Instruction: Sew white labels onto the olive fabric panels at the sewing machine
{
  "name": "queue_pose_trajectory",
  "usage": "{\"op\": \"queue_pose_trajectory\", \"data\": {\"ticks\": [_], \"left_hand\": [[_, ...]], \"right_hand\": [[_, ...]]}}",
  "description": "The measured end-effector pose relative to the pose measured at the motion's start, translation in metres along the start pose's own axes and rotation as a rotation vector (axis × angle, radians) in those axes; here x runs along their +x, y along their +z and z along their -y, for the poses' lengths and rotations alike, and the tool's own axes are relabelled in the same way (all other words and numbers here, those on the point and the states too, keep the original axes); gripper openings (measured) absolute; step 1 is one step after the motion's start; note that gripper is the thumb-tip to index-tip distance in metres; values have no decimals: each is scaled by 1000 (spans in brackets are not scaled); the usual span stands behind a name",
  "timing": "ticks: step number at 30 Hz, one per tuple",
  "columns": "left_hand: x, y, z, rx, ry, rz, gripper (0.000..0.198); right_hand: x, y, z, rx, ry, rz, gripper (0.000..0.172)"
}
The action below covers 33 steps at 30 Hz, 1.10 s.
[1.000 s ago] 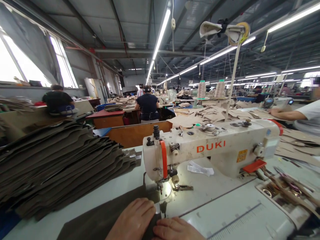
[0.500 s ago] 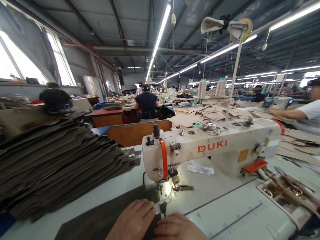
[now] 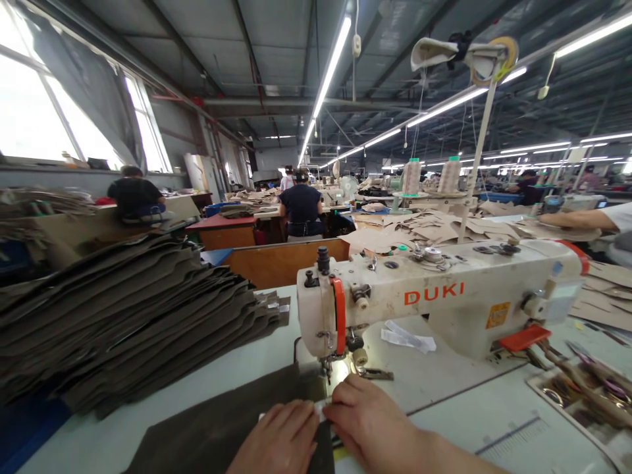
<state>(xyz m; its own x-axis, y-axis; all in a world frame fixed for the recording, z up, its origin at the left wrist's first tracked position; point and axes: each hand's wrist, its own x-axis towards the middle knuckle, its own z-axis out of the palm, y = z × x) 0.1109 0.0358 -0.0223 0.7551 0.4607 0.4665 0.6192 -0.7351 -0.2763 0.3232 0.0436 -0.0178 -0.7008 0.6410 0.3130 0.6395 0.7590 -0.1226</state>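
A dark fabric piece [image 3: 207,421] lies flat on the sewing table, its far end beside the needle area of a DUKI sewing machine [image 3: 434,296]. My left hand [image 3: 279,434] presses on this fabric, fingers together and slightly bent, thumb tucked close. Between my hands shows a white strip [image 3: 320,409]; a bit of white also peeks out left of my left fingers. My right hand [image 3: 375,421] pinches the strip's right end with thumb and fingers, just in front of the needle. The undersides of both hands are hidden.
A tall stack of dark fabric pieces [image 3: 133,316] stands on the left. White strips [image 3: 407,337] lie on the machine bed. At right, a tool tray [image 3: 582,401] holds scissors and small items. Thread cones [image 3: 411,178] stand behind; co-workers [image 3: 300,204] sit farther off.
My right hand has moved up and forward toward the needle and now pinches the white strip. My left hand stays on the fabric. The whole view has shifted slightly left.
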Motion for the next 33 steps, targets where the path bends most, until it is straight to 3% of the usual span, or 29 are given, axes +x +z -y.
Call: {"op": "queue_pose_trajectory", "data": {"ticks": [8, 17, 24, 33], "left_hand": [[-9, 4, 4, 15, 60, -57, 37], [0, 15, 15, -131, -141, 12, 38], [7, 22, 23, -171, -137, -42, 37], [2, 18, 15, -139, -54, -8, 39]], "right_hand": [[1, -5, -1, 60, 13, 30, 12], [8, -4, -3, 78, 124, -21, 14], [8, -5, -5, 31, 151, -43, 17], [6, -1, -6, 9, 157, -55, 12]]}}
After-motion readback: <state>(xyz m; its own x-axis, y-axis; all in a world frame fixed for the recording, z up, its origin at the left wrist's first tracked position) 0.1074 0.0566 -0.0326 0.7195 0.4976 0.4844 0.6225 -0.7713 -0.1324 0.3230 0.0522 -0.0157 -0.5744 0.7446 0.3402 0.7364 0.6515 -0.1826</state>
